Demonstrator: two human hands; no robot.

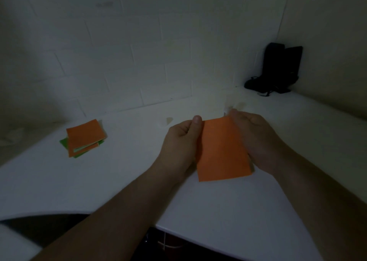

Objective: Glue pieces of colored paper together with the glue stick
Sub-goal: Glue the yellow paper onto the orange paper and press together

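Both hands on one orange sheet, held just above the table in front of me. My left hand pinches the sheet's left edge, thumb on top near the far corner, fingers curled underneath. My right hand grips the right edge; fingers curl round it, but the sheet hides the exact contact. The sheet tilts toward me, near edge hanging free, no sag visible. Judgement: it's light, thin paper, stiff enough to hold shape across this span but it will crease if pinched hard or bent at a corner. Best hold is at opposite edges like this, flat pads, light pressure. Once glue goes on it'll turn tacky and limp along the wet strip, so keep fingers off that zone. Can't tell whether this is one sheet or two already pressed together; only an orange face shows. Glue stick: not identifiable in this dim view. Off to my left on the table, well apart, sits a small stack of orange and green paper, edges offset. Far right corner, against the wall, a black object, too dark to identify.
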